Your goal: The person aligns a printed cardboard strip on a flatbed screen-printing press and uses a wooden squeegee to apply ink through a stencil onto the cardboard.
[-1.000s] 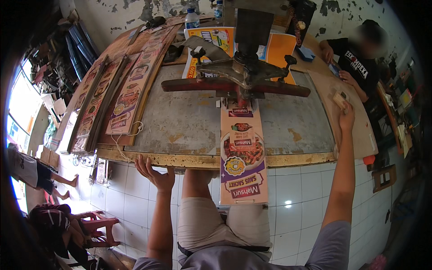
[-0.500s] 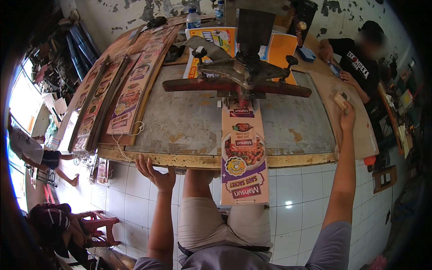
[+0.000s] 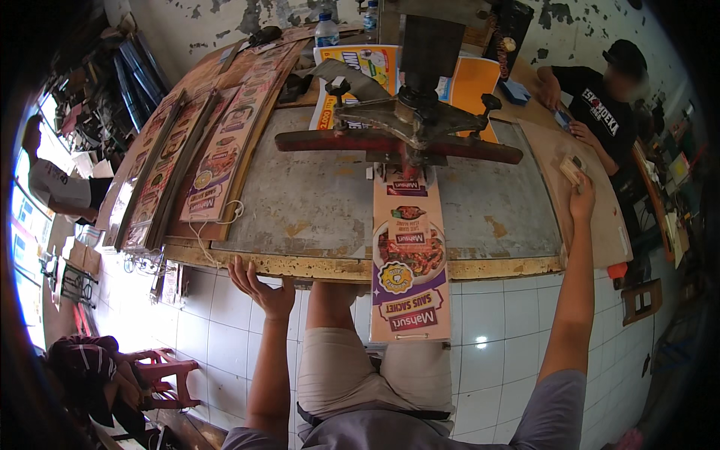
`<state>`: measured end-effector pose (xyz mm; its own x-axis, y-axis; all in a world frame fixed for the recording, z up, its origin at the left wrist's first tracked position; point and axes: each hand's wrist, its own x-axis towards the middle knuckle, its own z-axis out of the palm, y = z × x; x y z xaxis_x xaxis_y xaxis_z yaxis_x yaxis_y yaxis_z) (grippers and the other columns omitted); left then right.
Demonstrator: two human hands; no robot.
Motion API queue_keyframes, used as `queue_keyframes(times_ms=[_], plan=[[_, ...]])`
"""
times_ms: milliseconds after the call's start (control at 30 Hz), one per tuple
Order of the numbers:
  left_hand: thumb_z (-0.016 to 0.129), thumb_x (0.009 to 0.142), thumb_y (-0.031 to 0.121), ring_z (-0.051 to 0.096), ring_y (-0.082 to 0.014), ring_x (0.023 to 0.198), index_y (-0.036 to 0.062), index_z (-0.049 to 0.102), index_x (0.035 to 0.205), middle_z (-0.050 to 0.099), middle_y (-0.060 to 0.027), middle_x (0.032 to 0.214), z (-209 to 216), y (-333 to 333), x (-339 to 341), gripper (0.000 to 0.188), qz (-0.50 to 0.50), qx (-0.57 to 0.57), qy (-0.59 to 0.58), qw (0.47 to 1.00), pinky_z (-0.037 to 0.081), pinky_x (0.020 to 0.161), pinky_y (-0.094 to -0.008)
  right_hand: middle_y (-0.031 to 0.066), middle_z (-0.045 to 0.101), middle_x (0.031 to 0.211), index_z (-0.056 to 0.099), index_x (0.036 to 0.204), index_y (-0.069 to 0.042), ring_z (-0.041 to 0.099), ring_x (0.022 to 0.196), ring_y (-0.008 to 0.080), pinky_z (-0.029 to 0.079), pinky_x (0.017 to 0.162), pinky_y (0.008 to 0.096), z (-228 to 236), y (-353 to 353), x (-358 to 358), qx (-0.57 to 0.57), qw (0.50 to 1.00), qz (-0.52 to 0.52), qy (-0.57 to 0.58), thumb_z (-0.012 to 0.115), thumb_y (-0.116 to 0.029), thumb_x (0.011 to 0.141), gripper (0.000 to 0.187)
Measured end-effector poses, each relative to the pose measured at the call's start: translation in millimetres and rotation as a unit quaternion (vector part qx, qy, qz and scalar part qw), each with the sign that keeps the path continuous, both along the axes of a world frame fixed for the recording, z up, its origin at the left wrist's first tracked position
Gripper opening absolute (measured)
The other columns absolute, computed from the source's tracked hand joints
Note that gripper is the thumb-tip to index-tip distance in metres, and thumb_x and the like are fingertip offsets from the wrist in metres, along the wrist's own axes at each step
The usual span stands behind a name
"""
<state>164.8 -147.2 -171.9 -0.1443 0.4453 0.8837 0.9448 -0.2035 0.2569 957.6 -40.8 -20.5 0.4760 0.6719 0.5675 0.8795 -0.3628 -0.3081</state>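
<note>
A long printed cardboard strip (image 3: 409, 251), peach and purple with a food picture, lies under the head of a metal press (image 3: 415, 124). Its near end sticks out past the worktable's front edge over my lap. My left hand (image 3: 262, 291) is at that edge, left of the strip, with its fingers apart, holding nothing; whether the fingertips touch the edge I cannot tell. Out to the right, my right hand (image 3: 581, 199) grips a small tan block (image 3: 573, 169) with a dark patch on it, above a brown board (image 3: 600, 217).
Stacks of similar printed strips (image 3: 217, 165) lie along the left side, a white string (image 3: 199, 244) hanging off them. Orange and yellow printed sheets (image 3: 472, 90) and water bottles (image 3: 327, 31) are behind the press. A co-worker (image 3: 604, 105) handles something blue at the right.
My hands, the strip and the press stay nearly as they were; the view shifts slightly. A person in the far left background has moved.
</note>
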Motion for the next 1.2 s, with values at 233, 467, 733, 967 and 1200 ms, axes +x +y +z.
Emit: queue_keyframes(times_ms=[233,467,733,967,1200], plan=[[0.071,0.099,0.041,0.025,-0.0551,0.158,0.0059,0.032,0.158,0.035,-0.0274,0.167,2.0,-1.6,0.6,0.079,0.001,-0.004,0.003,1.000,0.021,0.126,-0.0706,0.0164,0.059,0.149,0.063,0.143,-0.015,0.057,0.140,0.0385,0.050,0.117,0.0495,-0.8,-0.6,-1.9,0.005,1.000,0.009,-0.014,0.068,-0.006,0.103,0.041],[0.071,0.099,0.040,0.025,-0.0555,0.158,0.0058,0.033,0.158,0.035,-0.0274,0.167,0.2,-0.4,1.2,0.078,0.005,-0.002,0.001,1.000,0.021,0.126,-0.0714,0.0162,0.057,0.151,0.062,0.145,-0.015,0.058,0.140,0.0389,0.051,0.116,0.0499,-6.6,1.5,9.1,0.011,0.999,0.021,-0.026,0.069,-0.006,0.103,0.044],[0.072,0.098,0.039,0.024,-0.0547,0.158,0.0057,0.033,0.157,0.036,-0.0261,0.167,0.0,-0.8,1.5,0.078,0.008,-0.006,0.000,1.000,0.021,0.127,-0.0710,0.0159,0.058,0.149,0.061,0.146,-0.014,0.058,0.139,0.0388,0.050,0.116,0.0491,-6.7,1.7,12.5,0.014,0.999,0.030,-0.017,0.070,-0.005,0.102,0.046],[0.072,0.098,0.037,0.025,-0.0546,0.158,0.0057,0.033,0.158,0.036,-0.0260,0.167,0.7,-2.1,0.2,0.078,0.005,-0.008,-0.001,1.000,0.021,0.128,-0.0707,0.0163,0.059,0.148,0.062,0.146,-0.014,0.058,0.139,0.0385,0.050,0.117,0.0490,-1.3,0.5,-4.3,-0.001,1.000,0.007,-0.003,0.069,-0.004,0.102,0.045],[0.074,0.095,0.035,0.025,-0.0549,0.158,0.0059,0.037,0.154,0.036,-0.0271,0.167,0.5,-1.1,2.6,0.076,-0.004,-0.002,-0.014,1.000,0.020,0.127,-0.0717,0.0136,0.056,0.154,0.062,0.145,-0.016,0.055,0.144,0.0372,0.049,0.119,0.0501,4.1,-2.9,-4.3,-0.015,1.000,0.002,0.002,0.064,-0.006,0.106,0.040]])
